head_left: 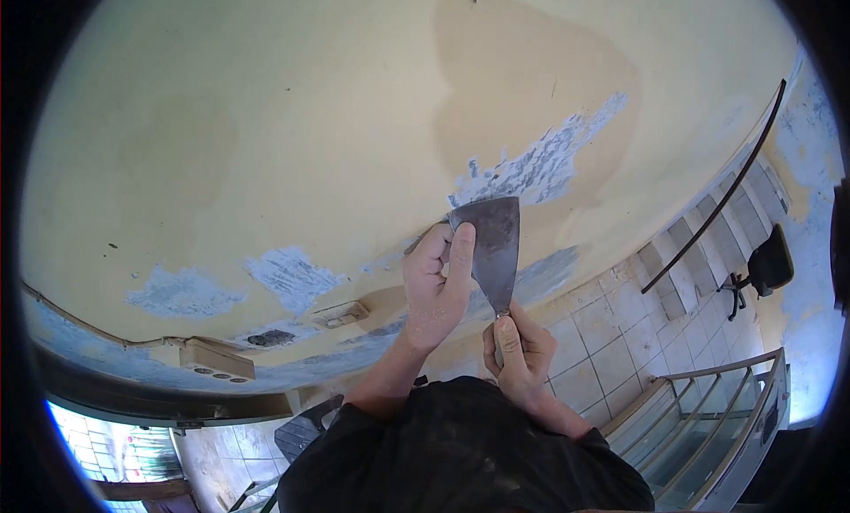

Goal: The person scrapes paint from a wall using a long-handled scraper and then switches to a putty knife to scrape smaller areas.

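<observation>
A wide metal scraper [492,246] is held up in front of a yellow wall [336,159]. My right hand [521,349] is wrapped round its handle, which is mostly hidden by the fingers. With the thumb on the blade's left side, my left hand [443,278] grips the blade near its top left corner. Just beyond the blade's top edge lies a rough grey patch of bare wall [540,169], with a darker tan stain around it. Pale dust clings to my left wrist.
More bare patches [292,277] mark the lower wall, near a wall socket [341,315] and a socket block [215,361]. Steps [699,247], a dark rail [717,203], a black chair [768,263] and a glazed frame [699,424] stand at the right.
</observation>
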A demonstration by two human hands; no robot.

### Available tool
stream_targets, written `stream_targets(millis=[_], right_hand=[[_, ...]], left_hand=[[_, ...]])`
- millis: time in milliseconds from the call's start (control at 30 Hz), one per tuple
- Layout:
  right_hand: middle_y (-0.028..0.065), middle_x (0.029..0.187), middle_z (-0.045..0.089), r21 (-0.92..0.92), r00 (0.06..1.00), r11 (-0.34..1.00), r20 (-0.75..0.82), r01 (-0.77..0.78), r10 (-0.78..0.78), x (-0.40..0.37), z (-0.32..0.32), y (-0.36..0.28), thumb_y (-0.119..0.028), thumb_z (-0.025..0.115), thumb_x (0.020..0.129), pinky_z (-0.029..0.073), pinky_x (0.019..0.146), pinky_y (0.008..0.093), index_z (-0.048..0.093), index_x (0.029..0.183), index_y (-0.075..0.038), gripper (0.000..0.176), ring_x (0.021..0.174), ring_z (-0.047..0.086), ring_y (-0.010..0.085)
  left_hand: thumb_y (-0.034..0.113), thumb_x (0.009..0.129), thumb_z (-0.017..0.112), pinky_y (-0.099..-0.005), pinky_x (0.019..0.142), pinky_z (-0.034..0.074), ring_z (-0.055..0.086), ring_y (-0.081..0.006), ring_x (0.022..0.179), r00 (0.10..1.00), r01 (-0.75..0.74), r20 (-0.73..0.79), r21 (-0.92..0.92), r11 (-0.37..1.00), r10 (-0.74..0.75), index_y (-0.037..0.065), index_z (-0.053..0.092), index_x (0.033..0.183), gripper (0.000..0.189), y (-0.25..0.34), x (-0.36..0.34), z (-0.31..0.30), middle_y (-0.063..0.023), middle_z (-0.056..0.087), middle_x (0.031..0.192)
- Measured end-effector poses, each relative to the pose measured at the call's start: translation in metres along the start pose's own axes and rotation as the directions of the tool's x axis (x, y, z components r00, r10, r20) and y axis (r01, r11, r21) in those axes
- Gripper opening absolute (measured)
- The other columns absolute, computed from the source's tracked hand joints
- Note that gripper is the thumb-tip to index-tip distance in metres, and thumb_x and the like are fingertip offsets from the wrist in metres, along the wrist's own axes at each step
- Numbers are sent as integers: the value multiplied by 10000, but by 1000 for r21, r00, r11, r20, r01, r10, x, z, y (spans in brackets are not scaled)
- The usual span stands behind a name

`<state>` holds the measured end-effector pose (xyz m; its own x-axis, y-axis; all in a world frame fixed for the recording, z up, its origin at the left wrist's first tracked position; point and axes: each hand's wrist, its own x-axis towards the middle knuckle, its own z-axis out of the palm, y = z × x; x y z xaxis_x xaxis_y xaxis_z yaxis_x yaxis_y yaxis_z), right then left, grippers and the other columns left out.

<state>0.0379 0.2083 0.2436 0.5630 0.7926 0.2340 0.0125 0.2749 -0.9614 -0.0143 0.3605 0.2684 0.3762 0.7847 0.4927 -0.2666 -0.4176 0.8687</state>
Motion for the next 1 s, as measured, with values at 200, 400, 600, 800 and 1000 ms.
stream_targets(millis=[200, 400, 600, 800, 1000], right_hand=[[-34, 637, 525, -39, 997, 996, 10, 74, -74, 14, 3, -10, -175, 485, 1091, 346, 463, 204, 506, 1459, 45, 430, 503, 452, 27], [-39, 639, 508, -80, 996, 993, 47, 82, -78, 16, -7, -18, -172, 471, 1094, 338, 473, 203, 499, 1461, 50, 430, 517, 434, 22], [-43, 632, 475, -16, 999, 1000, 35, 3, -2, -2, -4, -1, -182, 451, 1102, 334, 469, 210, 482, 1460, 60, 433, 515, 419, 24], [-32, 625, 493, -6, 1000, 1000, -15, -12, 12, -8, 5, 8, -162, 443, 1102, 339, 460, 209, 489, 1452, 61, 418, 498, 435, 31], [13, 710, 526, 27, 1000, 999, -2, -22, 22, -9, 10, 3, -211, 431, 1114, 323, 448, 201, 483, 1455, 51, 433, 501, 413, 36]], left_hand=[[189, 1052, 610, -240, 557, 319, 373, -36, 642, 998, -26, -52, -83, 996, 21, 18, 564, 778, 327, 21, 9, 9, 33, 475, 661], [204, 1067, 584, -230, 553, 414, 513, -36, 623, 999, 12, -31, -135, 991, -16, 14, 587, 823, 309, 36, 8, 9, 10, 550, 651], [208, 1070, 575, -230, 552, 440, 565, -43, 602, 999, 30, -32, -23, 999, -31, 10, 588, 862, 288, 10, -9, 7, -11, 609, 683], [202, 1070, 567, -240, 540, 415, 492, -26, 590, 995, 96, -18, -35, 995, -97, 30, 554, 861, 271, 7, -21, 8, 14, 529, 647], [191, 1070, 562, -247, 524, 332, 395, -24, 597, 998, 18, -59, 2, 1000, -18, 39, 531, 828, 288, -1, -18, 12, 26, 454, 639]])
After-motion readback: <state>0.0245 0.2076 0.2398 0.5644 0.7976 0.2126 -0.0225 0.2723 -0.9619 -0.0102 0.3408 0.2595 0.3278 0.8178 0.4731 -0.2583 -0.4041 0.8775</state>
